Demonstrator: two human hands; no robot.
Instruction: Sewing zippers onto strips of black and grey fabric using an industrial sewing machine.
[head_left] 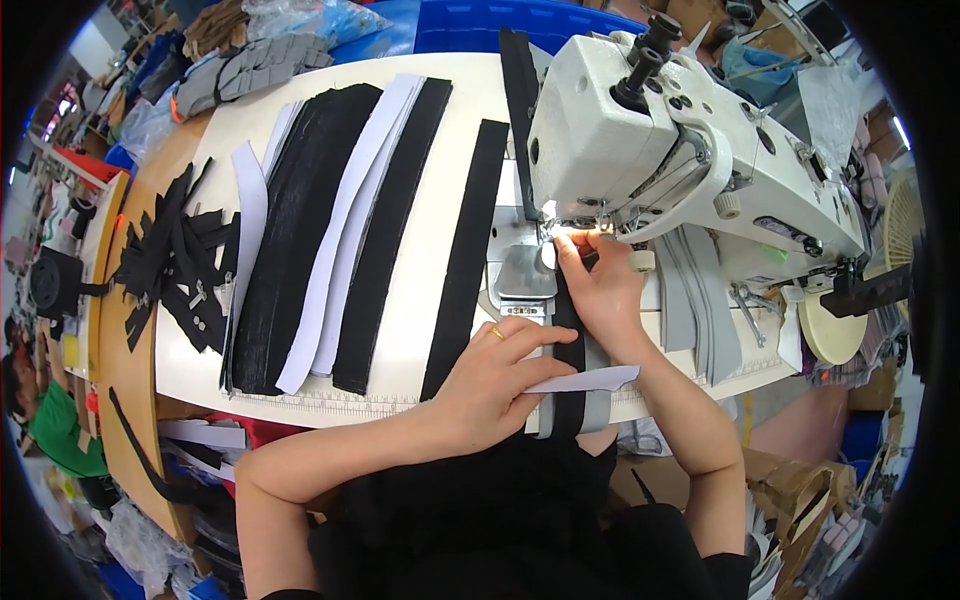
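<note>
A white industrial sewing machine (600,130) stands before me, its lit needle area at the table's middle. Under it runs a long black fabric strip (569,410) with a grey strip (597,408) beside it, both hanging toward my lap. My right hand (606,295) pinches the black strip close to the presser foot, fingertips partly hidden by the machine. Lower down, my left hand (485,385) grips a short pale strip (600,379) between thumb and forefinger. Its other fingers lie on the black strip.
On the white tabletop (400,300), black strips (395,240) and white strips (340,230) lie in rows to the left. A heap of short black pieces (180,260) sits farther left. Grey strips (697,300) and a metal tool (750,310) lie right of my right arm.
</note>
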